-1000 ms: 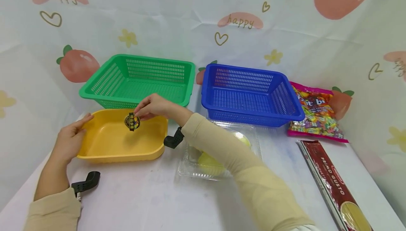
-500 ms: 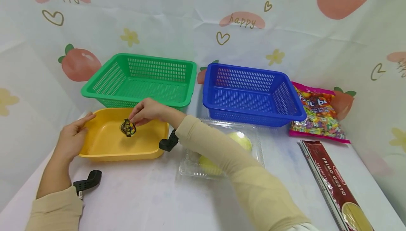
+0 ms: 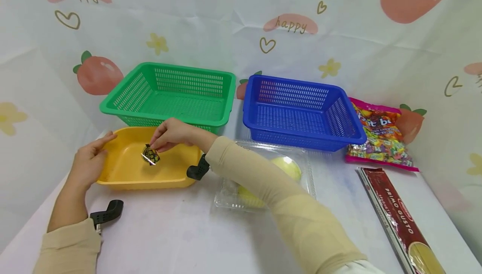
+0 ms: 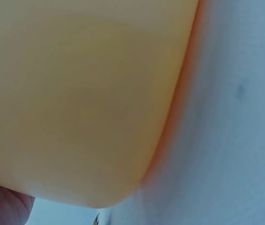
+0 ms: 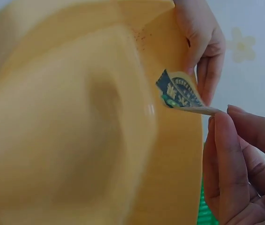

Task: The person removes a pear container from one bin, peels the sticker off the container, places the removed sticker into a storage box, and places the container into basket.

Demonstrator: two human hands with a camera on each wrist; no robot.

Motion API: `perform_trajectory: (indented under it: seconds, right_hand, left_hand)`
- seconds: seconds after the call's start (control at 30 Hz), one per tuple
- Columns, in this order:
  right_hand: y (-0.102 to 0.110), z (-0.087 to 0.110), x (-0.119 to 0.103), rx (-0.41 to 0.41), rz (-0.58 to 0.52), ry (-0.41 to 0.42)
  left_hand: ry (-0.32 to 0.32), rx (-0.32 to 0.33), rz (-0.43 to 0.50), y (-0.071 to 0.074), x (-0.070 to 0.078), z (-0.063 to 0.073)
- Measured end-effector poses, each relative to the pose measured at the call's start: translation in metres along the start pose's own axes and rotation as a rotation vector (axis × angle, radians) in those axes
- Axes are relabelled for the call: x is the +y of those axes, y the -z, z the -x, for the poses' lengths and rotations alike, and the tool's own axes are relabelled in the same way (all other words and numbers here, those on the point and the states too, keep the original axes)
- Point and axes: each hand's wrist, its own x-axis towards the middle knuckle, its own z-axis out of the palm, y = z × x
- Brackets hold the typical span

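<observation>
My left hand [image 3: 87, 163] grips the left end of a yellow plastic basin [image 3: 126, 185] by its rim, thumb on the near side of the fingers. In the left wrist view the basin's outer wall [image 4: 85, 103] fills most of the picture. My right hand [image 3: 175, 134] pinches a small black and gold sticker [image 3: 150, 155] between thumb and forefinger, holding it over the basin's inside. Up close in the right wrist view, the sticker [image 5: 181, 91] is thin and bent, with printed characters and a bit of green. The basin holds nothing visible.
Behind the basin stands a green mesh basket [image 3: 165, 119], with a blue mesh basket [image 3: 301, 138] to its right. Partly under my right forearm lies a clear plastic box [image 3: 226, 198] with yellowish round items. A candy bag [image 3: 380, 136] and a spaghetti pack [image 3: 399, 219] lie at right.
My right hand has moved slightly down and left with the sticker, which now tilts and catches light. My left hand keeps its grip on the basin. The whole view has shifted a little.
</observation>
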Motion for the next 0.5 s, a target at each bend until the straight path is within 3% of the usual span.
perform_trajectory:
  seconds: [0.5]
  right_hand:
    - [-0.0066, -0.003, -0.0013, -0.005, 0.045, -0.002]
  left_hand:
    - [0.01, 0.014, 0.002, -0.0001, 0.0003, 0.0012]
